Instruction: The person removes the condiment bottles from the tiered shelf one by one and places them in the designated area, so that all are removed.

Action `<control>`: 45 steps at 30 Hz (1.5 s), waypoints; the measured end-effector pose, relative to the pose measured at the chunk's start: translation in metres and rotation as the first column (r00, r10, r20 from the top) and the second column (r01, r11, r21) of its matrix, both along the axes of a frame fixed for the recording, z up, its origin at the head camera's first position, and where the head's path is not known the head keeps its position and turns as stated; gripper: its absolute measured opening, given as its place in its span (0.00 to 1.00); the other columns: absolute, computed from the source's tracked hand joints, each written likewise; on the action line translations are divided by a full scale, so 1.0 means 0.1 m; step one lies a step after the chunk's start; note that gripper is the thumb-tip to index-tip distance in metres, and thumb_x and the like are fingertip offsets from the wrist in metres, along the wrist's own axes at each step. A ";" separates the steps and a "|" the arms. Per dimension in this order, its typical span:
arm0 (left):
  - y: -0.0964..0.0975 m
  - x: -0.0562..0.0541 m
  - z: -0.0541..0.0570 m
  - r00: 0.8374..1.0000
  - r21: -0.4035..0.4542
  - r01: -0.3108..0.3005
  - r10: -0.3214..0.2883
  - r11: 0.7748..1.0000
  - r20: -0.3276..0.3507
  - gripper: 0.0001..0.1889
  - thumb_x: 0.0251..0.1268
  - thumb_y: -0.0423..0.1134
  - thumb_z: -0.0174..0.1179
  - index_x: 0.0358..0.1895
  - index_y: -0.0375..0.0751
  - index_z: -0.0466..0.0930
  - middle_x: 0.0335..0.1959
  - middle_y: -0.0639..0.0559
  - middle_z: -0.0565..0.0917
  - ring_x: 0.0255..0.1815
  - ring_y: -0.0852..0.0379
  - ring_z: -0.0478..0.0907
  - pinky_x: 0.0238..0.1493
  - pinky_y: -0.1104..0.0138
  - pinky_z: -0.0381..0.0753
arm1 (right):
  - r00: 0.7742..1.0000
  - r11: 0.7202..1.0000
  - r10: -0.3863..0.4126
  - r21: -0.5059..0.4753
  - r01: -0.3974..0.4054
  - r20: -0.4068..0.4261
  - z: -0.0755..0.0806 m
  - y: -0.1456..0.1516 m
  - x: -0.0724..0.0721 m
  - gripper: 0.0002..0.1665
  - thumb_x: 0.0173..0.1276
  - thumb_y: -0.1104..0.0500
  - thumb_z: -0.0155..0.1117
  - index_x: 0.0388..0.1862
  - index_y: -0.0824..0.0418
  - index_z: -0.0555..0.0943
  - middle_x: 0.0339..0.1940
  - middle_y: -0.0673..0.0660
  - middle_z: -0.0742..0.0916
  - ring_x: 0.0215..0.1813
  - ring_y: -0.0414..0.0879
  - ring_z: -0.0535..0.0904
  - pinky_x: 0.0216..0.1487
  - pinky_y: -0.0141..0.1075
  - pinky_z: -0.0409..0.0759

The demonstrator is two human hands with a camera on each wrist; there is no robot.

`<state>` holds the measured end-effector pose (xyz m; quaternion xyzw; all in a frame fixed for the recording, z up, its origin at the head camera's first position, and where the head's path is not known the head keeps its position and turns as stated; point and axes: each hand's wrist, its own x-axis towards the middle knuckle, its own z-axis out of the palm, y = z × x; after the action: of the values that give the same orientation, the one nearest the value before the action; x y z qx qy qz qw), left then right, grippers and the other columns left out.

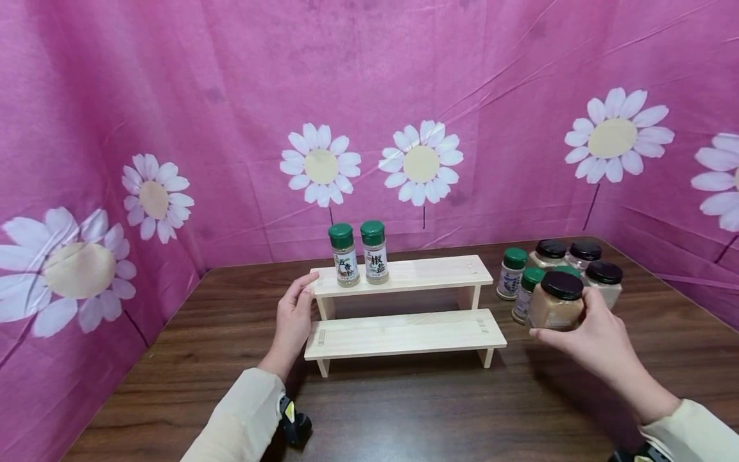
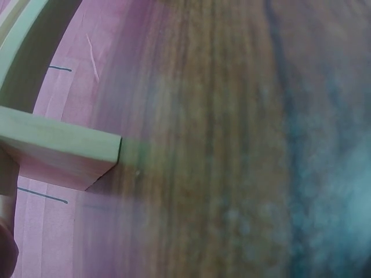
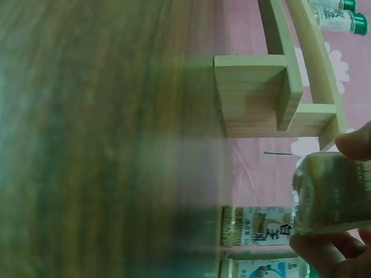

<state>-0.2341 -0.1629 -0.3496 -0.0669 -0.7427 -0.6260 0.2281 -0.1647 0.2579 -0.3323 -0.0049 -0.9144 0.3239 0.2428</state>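
A two-tier wooden spice rack (image 1: 404,335) stands on the table. My left hand (image 1: 293,317) grips the left end of its upper tier with fingertips and thumb; in the left wrist view only a bit of a finger (image 2: 7,252) shows. Two green-capped spice bottles (image 1: 346,264) stand side by side on the upper tier, towards its left. To the right of the rack my right hand (image 1: 600,337) holds a square jar (image 1: 555,309) with a black lid and tan contents. The right wrist view shows this jar (image 3: 330,194) raised off the table, between thumb and fingers.
Behind the held jar stand several green-capped bottles (image 1: 510,277) and black-lidded jars (image 1: 603,282), grouped close together. The dark wooden table (image 1: 404,410) meets a pink flowered cloth (image 1: 369,77) at the back and sides.
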 end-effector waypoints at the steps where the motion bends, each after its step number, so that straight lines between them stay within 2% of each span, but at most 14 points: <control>1: 0.00 0.00 0.00 1.000 0.001 0.000 0.000 1.000 0.003 0.17 0.69 0.30 0.43 0.55 0.38 0.76 0.49 0.39 0.78 0.36 0.68 0.73 0.40 0.70 0.76 | 1.000 1.000 0.005 0.010 -0.006 0.019 -0.02 0.01 -0.01 0.47 0.35 0.52 0.80 0.48 0.71 0.65 0.37 0.72 0.80 0.36 0.63 0.75 0.28 0.39 0.67; 5: 0.00 0.00 -0.01 1.000 0.003 0.004 -0.004 1.000 0.010 0.16 0.69 0.30 0.43 0.55 0.38 0.76 0.49 0.38 0.78 0.35 0.68 0.74 0.39 0.69 0.77 | 0.997 0.999 0.015 0.031 -0.018 0.080 -0.06 0.04 -0.04 0.48 0.35 0.50 0.80 0.47 0.73 0.64 0.37 0.73 0.79 0.38 0.66 0.75 0.30 0.41 0.68; 10: 0.00 0.00 -0.01 1.000 0.018 0.013 -0.014 1.000 0.008 0.17 0.68 0.30 0.43 0.55 0.37 0.76 0.49 0.37 0.78 0.36 0.68 0.75 0.40 0.69 0.78 | 0.993 0.999 0.010 0.042 -0.015 0.118 -0.10 0.08 -0.07 0.49 0.36 0.49 0.80 0.47 0.72 0.63 0.38 0.74 0.78 0.39 0.69 0.74 0.33 0.47 0.70; 15: 0.01 -0.01 0.00 1.000 0.019 0.016 -0.016 1.000 -0.004 0.17 0.68 0.29 0.43 0.55 0.36 0.76 0.50 0.37 0.78 0.37 0.69 0.74 0.41 0.74 0.76 | 0.990 0.999 0.014 0.048 -0.021 0.141 -0.15 0.11 -0.10 0.48 0.35 0.48 0.80 0.45 0.73 0.63 0.38 0.75 0.78 0.39 0.71 0.74 0.34 0.53 0.72; 22: 0.01 -0.02 0.00 1.000 0.012 0.004 -0.004 1.000 0.002 0.17 0.68 0.29 0.43 0.54 0.37 0.76 0.52 0.40 0.78 0.40 0.68 0.73 0.43 0.76 0.73 | 0.981 0.997 0.031 0.063 -0.044 0.193 -0.22 0.16 -0.16 0.47 0.35 0.49 0.80 0.44 0.74 0.63 0.35 0.74 0.79 0.38 0.68 0.76 0.32 0.48 0.72; 27: 0.01 -0.03 0.00 1.000 0.018 0.006 -0.005 1.000 -0.002 0.17 0.67 0.29 0.44 0.54 0.36 0.76 0.52 0.40 0.78 0.40 0.68 0.73 0.47 0.71 0.75 | 0.978 0.997 0.034 0.065 -0.048 0.204 -0.23 0.16 -0.17 0.48 0.34 0.49 0.80 0.43 0.74 0.62 0.34 0.73 0.79 0.36 0.66 0.76 0.31 0.46 0.72; 31: 0.01 -0.04 0.00 1.000 0.016 -0.002 0.002 1.000 -0.010 0.17 0.67 0.29 0.44 0.54 0.36 0.77 0.52 0.40 0.78 0.41 0.69 0.73 0.49 0.68 0.75 | 0.977 0.997 0.039 0.057 -0.052 0.209 -0.22 0.16 -0.18 0.48 0.34 0.50 0.80 0.45 0.75 0.62 0.36 0.74 0.79 0.37 0.67 0.76 0.32 0.48 0.72; 39: 0.00 -0.03 0.00 1.000 0.024 0.004 -0.004 1.000 -0.008 0.17 0.67 0.29 0.43 0.54 0.36 0.76 0.52 0.39 0.78 0.40 0.68 0.73 0.44 0.73 0.75 | 0.964 0.996 0.065 0.049 -0.081 0.257 -0.20 0.17 -0.17 0.51 0.38 0.49 0.79 0.49 0.75 0.58 0.40 0.77 0.77 0.41 0.71 0.74 0.38 0.56 0.72; 41: 0.00 -0.03 0.00 1.000 0.019 0.001 -0.001 1.000 -0.011 0.17 0.67 0.29 0.43 0.54 0.36 0.76 0.52 0.39 0.78 0.40 0.69 0.73 0.45 0.73 0.75 | 0.961 0.995 0.083 0.038 -0.096 0.263 -0.19 0.18 -0.15 0.53 0.39 0.49 0.79 0.52 0.75 0.58 0.42 0.78 0.77 0.43 0.71 0.73 0.40 0.56 0.72; 45: 0.01 -0.02 -0.01 1.000 0.020 0.005 -0.005 1.000 -0.009 0.17 0.67 0.29 0.43 0.54 0.36 0.76 0.52 0.39 0.78 0.40 0.69 0.74 0.47 0.69 0.76 | 0.960 0.993 0.105 0.017 -0.113 0.260 -0.16 0.21 -0.12 0.56 0.43 0.48 0.77 0.58 0.75 0.56 0.45 0.78 0.77 0.46 0.69 0.74 0.38 0.49 0.73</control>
<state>-0.2363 -0.1624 -0.3503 -0.0690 -0.7353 -0.6336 0.2305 -0.1767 0.2789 -0.3480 0.0072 -0.9421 0.3188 0.1033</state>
